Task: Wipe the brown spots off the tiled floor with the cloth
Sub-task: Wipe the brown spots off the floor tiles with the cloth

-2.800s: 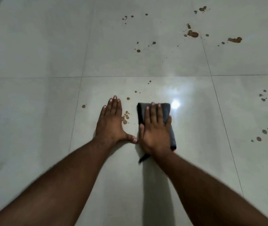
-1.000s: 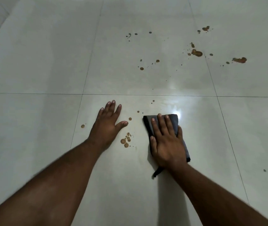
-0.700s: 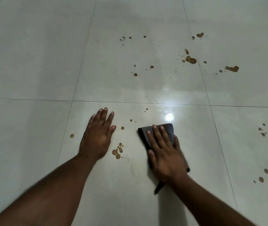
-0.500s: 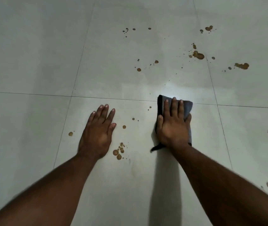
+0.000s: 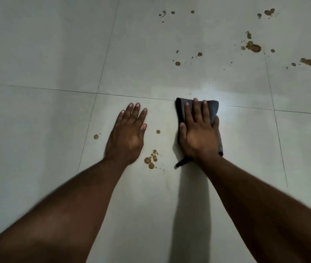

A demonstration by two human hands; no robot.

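Cloth (image 5: 212, 109): dark grey, soft, folded to a rough rectangle, flat on tiled floor (image 5: 46, 54); far edge on a grout line, one loose corner trailing near the wrist. Right hand (image 5: 198, 137): flat on top of cloth, fingers straight and together, pressing down. Left hand (image 5: 127, 137): flat on bare tile just beside, fingers extended and slightly spread, holding nothing. Brown spots (image 5: 150, 160): irregular cluster of round drops between the hands, near left wrist; single drop (image 5: 158, 131) farther up; another (image 5: 96, 137) left of left hand. Larger blotches (image 5: 253, 47) and scattered specks on far tiles, upper right. Floor: large pale glossy square tiles, thin dark grout lines, bright glare patch beside cloth.
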